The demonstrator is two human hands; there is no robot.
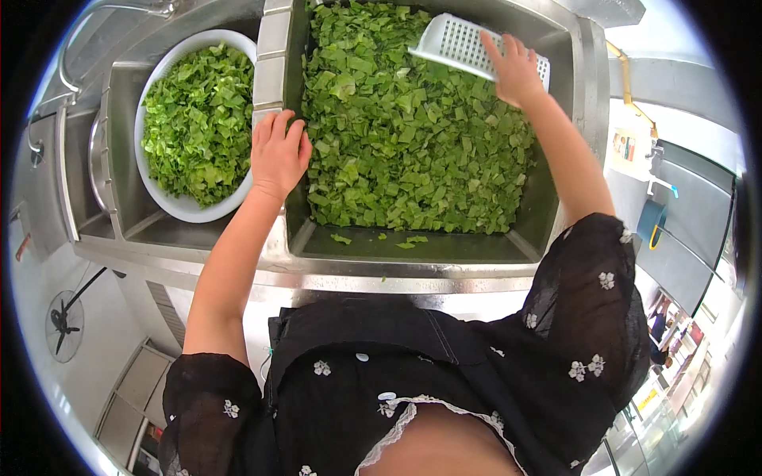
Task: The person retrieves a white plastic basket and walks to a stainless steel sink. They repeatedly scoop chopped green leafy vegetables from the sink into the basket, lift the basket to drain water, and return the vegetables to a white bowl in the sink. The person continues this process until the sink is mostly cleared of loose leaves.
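Note:
A deep stainless steel sink basin (417,249) holds a thick layer of chopped green leaves (411,143), afloat in water. At its far right, my right hand (518,70) grips a white perforated plastic basket (455,40), fingers over its holed side. The basket lies tilted above the leaves; its far side is partly hidden. My left hand (280,149) rests on the metal divider (271,80) between two basins, holding nothing, its fingers slightly bent and apart. Left of it, a round white bowl (178,209) is heaped with cut greens (199,125).
The bowl stands in the smaller left basin (161,229). Curved metal taps (71,53) reach in at the upper left. A wet steel front edge (387,284) runs before my body. A wall fan (64,327) hangs lower left, and a blue bucket (652,223) is at right.

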